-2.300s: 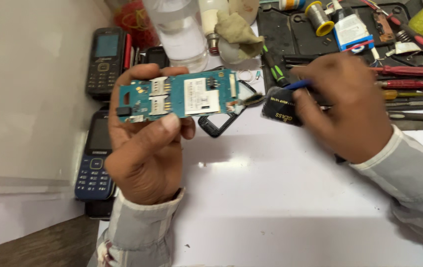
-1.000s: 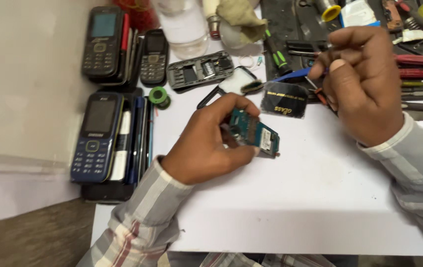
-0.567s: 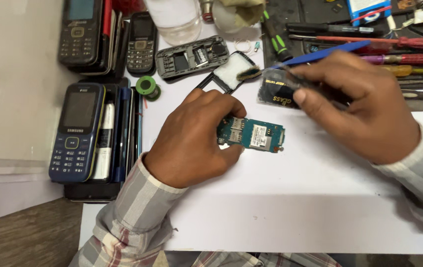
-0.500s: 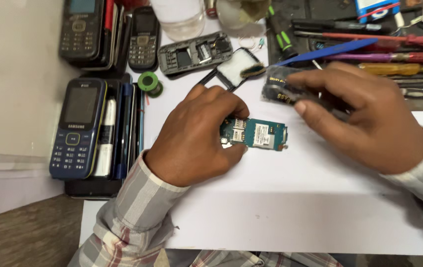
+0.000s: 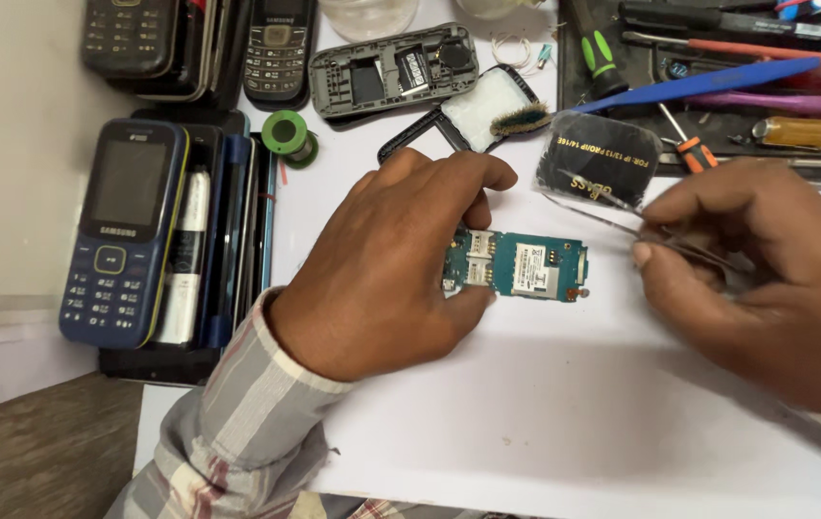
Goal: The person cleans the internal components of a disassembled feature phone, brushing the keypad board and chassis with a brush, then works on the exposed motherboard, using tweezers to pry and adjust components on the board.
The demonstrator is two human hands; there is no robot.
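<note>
We press our left hand [image 5: 381, 269] on the small teal-green phone circuit board [image 5: 524, 267], which lies flat on the white desk [image 5: 526, 423] — thumb and fingers [image 5: 473, 173] closed on its left end. Just right of the board, our right hand [image 5: 766, 279] pinches thin metal tweezers [image 5: 622, 221], tips above the board. Well left of the board lies a dark-blue keypad phone [image 5: 122, 231].

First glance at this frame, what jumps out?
Centre: a teal phone circuit board flat on the white table, pinned by the left hand. The right hand aims tweezers at it. A dark blue keypad phone lies at far left.
</note>
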